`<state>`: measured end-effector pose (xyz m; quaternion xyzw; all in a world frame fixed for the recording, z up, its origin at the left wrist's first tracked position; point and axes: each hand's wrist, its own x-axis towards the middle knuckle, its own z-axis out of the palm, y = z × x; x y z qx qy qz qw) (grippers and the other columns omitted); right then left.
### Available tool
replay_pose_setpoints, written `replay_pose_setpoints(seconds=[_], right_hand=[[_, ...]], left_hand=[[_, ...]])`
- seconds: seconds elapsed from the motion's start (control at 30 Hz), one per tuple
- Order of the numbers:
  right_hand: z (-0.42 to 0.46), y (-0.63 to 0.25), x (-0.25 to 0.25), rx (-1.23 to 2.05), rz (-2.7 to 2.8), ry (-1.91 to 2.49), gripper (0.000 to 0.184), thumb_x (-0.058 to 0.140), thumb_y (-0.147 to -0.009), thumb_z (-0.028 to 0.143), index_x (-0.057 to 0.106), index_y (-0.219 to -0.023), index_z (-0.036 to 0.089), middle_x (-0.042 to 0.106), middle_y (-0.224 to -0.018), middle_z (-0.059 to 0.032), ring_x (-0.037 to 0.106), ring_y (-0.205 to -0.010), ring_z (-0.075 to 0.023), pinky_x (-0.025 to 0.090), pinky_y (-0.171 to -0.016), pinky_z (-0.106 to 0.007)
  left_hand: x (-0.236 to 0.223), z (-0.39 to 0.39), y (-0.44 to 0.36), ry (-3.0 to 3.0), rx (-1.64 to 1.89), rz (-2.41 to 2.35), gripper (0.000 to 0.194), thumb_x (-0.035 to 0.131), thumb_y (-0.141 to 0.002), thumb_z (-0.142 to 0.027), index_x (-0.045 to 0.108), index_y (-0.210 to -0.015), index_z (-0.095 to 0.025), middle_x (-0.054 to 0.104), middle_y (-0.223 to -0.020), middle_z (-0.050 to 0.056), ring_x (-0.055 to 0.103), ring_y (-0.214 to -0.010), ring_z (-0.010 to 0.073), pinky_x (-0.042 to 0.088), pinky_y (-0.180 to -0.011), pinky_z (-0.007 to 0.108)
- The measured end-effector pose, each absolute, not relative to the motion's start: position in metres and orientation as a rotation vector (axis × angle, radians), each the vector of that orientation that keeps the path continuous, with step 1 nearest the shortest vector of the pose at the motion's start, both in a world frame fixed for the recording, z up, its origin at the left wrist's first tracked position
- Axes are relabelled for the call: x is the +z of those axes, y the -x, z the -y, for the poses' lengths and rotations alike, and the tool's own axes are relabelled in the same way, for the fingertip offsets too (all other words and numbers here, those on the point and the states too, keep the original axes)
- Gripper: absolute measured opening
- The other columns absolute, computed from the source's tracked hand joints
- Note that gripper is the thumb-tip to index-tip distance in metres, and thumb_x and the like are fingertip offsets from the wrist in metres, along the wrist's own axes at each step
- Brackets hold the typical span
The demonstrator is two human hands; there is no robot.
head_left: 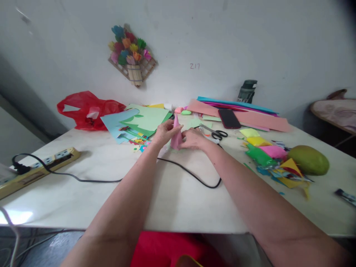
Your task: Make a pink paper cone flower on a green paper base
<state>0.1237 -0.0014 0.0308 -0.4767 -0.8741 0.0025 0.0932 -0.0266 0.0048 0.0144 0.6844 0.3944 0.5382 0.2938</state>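
A pink paper cone stands upright on the white table, its point toward the wall. My left hand closes on its upper left side, with the fingers pressed against the paper. My right hand grips the cone low on its right side. Something pale lies around the cone's base, too blurred to name. Just beyond my right hand lie scissors with black handles. Small cut paper pieces are scattered left of my left hand.
A black cable crosses the table from a power strip. Green sheets and a red plastic bag lie back left. A phone rests on pink paper. Clay packets and a green fruit are right.
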Motion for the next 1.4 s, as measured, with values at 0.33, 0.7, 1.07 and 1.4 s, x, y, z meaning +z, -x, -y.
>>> replay_pose_setpoints(seconds=[0.33,0.7,1.07,1.4], right_hand=[[0.0004,-0.1214,0.0287,-0.026,2.573,1.403,0.03,0.059,-0.061,0.047,0.064,-0.078,0.023,0.065,-0.076,-0.0061,0.058,-0.078,-0.0251,0.038,-0.073,-0.034],[0.002,-0.1206,0.0295,-0.022,2.585,1.422,0.035,0.057,-0.062,0.049,0.064,-0.081,0.021,0.065,-0.082,-0.0082,0.056,-0.081,-0.0255,0.035,-0.074,-0.033],[-0.0017,-0.121,0.0239,-0.039,2.609,1.418,0.042,0.054,-0.064,0.053,0.065,-0.088,0.019,0.065,-0.091,-0.0089,0.053,-0.094,-0.0262,0.033,-0.082,-0.036],[0.0004,-0.121,0.0236,-0.051,2.609,1.417,0.049,0.054,-0.063,0.057,0.064,-0.091,0.018,0.063,-0.091,-0.0112,0.048,-0.098,-0.0285,0.031,-0.084,-0.039]], left_hand=[[0.0109,-0.0078,0.0275,-1.821,1.472,-1.003,0.027,0.063,-0.068,-0.041,0.053,-0.072,-0.016,0.05,-0.06,-0.002,0.046,-0.054,0.0072,0.035,-0.05,0.019],[0.0128,-0.0048,0.0267,-1.802,1.448,-1.028,0.029,0.064,-0.066,-0.041,0.056,-0.076,-0.016,0.054,-0.06,-0.001,0.049,-0.055,0.0086,0.037,-0.05,0.02],[0.0123,-0.0052,0.0316,-1.996,1.425,-1.25,0.039,0.072,-0.056,-0.037,0.06,-0.086,-0.015,0.054,-0.06,-0.002,0.048,-0.054,0.0081,0.036,-0.049,0.018],[0.0109,-0.003,0.0317,-2.009,1.423,-1.257,0.037,0.07,-0.058,-0.035,0.058,-0.087,-0.015,0.054,-0.062,-0.002,0.049,-0.056,0.0085,0.038,-0.051,0.018]])
